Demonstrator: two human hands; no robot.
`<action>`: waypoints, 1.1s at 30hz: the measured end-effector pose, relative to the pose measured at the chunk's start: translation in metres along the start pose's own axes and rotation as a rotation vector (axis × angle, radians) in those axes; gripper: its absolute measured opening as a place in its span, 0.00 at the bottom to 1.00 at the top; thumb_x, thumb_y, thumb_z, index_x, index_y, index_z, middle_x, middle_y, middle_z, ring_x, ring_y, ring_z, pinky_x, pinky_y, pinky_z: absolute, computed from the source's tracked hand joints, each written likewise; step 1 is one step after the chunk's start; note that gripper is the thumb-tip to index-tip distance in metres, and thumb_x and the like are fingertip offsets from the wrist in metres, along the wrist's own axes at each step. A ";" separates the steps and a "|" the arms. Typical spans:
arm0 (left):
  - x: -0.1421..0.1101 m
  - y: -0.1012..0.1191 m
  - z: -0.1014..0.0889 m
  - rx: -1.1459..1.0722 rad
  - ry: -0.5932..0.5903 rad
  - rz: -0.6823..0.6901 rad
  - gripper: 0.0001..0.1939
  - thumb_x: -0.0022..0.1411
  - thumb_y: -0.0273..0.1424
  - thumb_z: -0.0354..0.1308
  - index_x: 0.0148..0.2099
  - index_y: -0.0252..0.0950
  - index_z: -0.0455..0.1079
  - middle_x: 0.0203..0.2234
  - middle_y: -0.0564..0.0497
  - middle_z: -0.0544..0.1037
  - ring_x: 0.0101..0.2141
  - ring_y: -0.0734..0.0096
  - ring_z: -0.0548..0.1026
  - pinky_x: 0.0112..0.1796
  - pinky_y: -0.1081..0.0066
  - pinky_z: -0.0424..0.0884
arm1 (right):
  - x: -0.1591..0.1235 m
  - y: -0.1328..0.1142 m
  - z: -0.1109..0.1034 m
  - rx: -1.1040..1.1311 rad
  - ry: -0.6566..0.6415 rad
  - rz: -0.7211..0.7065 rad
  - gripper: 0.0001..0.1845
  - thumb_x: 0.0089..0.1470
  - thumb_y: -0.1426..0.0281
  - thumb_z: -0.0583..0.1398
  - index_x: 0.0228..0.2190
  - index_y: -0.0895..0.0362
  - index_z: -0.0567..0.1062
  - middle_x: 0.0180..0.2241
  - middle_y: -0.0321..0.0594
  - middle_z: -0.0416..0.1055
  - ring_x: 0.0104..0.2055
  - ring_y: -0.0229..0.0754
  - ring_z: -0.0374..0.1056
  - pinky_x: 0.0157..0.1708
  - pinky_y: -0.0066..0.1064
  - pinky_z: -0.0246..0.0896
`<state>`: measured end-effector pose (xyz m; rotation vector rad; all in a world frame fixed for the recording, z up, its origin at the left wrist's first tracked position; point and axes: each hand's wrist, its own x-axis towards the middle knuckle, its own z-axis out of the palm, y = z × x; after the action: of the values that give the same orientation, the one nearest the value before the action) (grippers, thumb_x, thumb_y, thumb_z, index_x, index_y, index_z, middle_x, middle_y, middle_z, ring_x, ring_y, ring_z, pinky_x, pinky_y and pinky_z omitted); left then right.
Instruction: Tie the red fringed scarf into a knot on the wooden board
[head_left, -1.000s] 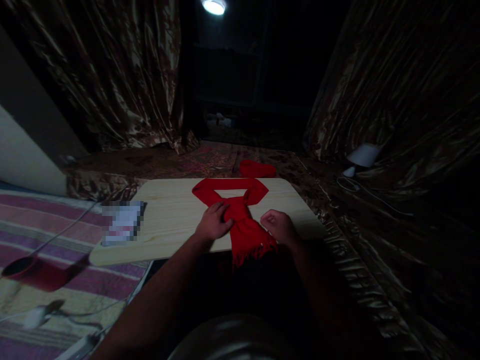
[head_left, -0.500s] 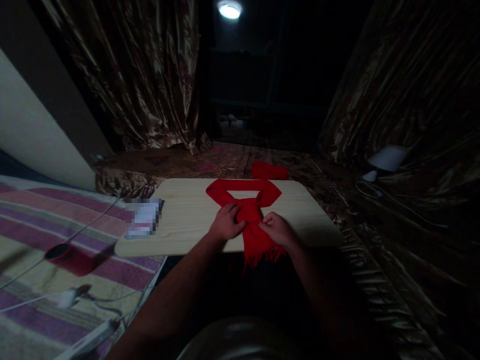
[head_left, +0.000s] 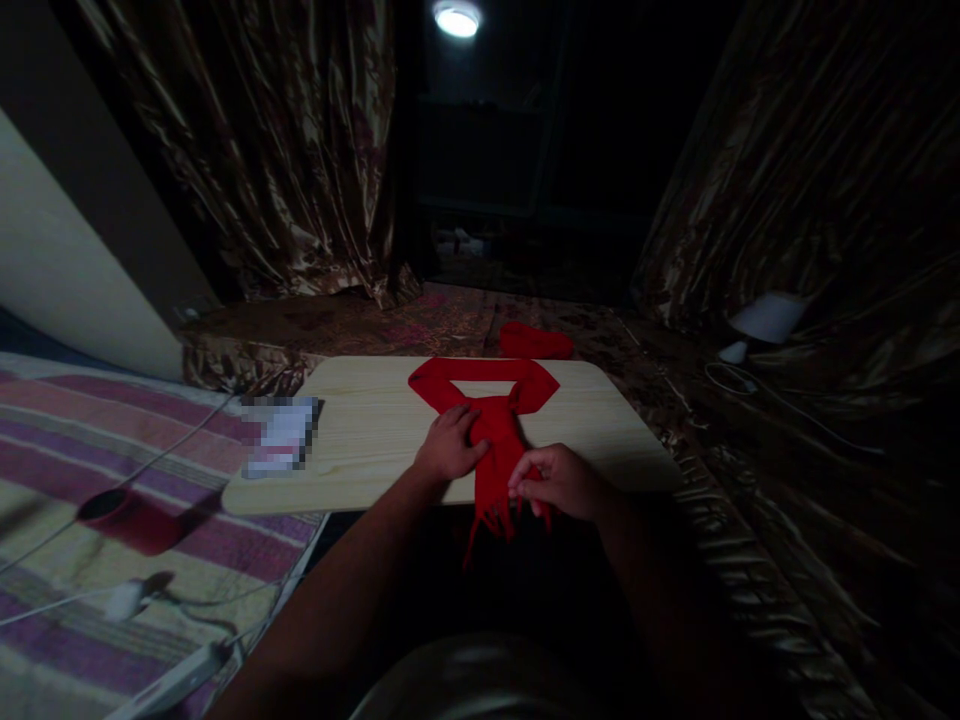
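Head view: your left hand lies flat and loosely spread over the left margin of the red scarf, thumb apart from the fingers. It seems to be there as a weight, so the crossed part doesn't slide. Your right hand has its fingers curled narrow at the scarf's right margin, just above the fringe — whether they pinch the cloth, you can't tell in this light. Bent in like that, they look set to work that margin while the other hand anchors the rest.

Your scarf is laid on the middle of the table, its top band running along the far edge, probably so the strips lie flat towards you. Two angled turns bring them together, with a patch of bare wood framed between. Below, it's plain, bright red and matte, slightly rumpled, its fringe hanging past the near edge.

Outward from there, a pixelated item sits by the table's left edge — out of your way. Another red thing lies just beyond the far edge.
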<state>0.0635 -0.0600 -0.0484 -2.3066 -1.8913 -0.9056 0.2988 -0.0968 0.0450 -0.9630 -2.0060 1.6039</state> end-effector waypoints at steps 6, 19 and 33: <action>-0.001 0.001 -0.001 -0.007 0.003 -0.005 0.33 0.62 0.46 0.57 0.64 0.34 0.66 0.62 0.38 0.68 0.61 0.48 0.66 0.61 0.51 0.62 | -0.028 -0.023 -0.028 0.062 -0.224 -0.092 0.18 0.47 0.57 0.68 0.32 0.59 0.80 0.22 0.39 0.76 0.19 0.37 0.69 0.20 0.26 0.62; 0.001 -0.009 -0.012 -0.233 0.280 -0.276 0.26 0.63 0.34 0.50 0.62 0.32 0.63 0.51 0.38 0.77 0.51 0.54 0.75 0.52 0.55 0.72 | 0.095 0.033 -0.078 0.125 0.725 -0.110 0.08 0.47 0.64 0.63 0.26 0.56 0.74 0.23 0.35 0.72 0.22 0.35 0.64 0.24 0.26 0.57; 0.000 -0.021 -0.010 -0.238 0.167 -0.346 0.22 0.66 0.41 0.49 0.55 0.36 0.73 0.51 0.41 0.79 0.51 0.55 0.76 0.50 0.58 0.73 | 0.108 0.093 -0.082 -0.733 0.765 -0.135 0.15 0.52 0.74 0.60 0.41 0.53 0.81 0.44 0.40 0.79 0.45 0.44 0.72 0.48 0.33 0.63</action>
<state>0.0405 -0.0579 -0.0468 -1.9627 -2.2543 -1.3803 0.3049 0.0469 -0.0339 -1.3694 -1.9888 0.2710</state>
